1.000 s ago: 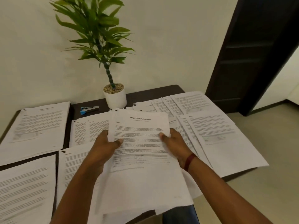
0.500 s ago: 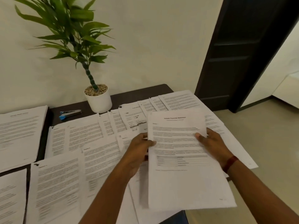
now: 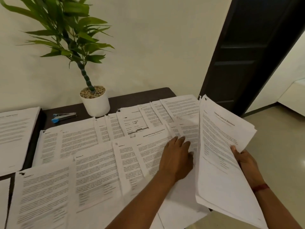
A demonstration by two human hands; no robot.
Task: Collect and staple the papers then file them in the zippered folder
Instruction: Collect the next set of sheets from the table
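Observation:
My right hand (image 3: 245,160) grips a thick stack of printed papers (image 3: 219,154), headed "Sample Financial Statement", tilted up over the table's right edge. My left hand (image 3: 177,156) lies flat, fingers spread, on the overlapping printed sheets (image 3: 99,162) that cover the dark table (image 3: 137,98); it holds nothing. One sheet beside that hand is headed "Sample Internship Documentation" (image 3: 153,133). A blue and silver stapler (image 3: 63,116) rests at the back of the table, left of the plant pot. No zippered folder is in view.
A white pot with a green plant (image 3: 94,102) stands at the back against the wall. A separate stack of papers (image 3: 14,134) lies at the far left. A dark door frame (image 3: 244,52) and pale floor are to the right.
My left hand has let go of the stack and dropped onto the sheets on the table. My right hand has carried the stack to the right and tilted it up.

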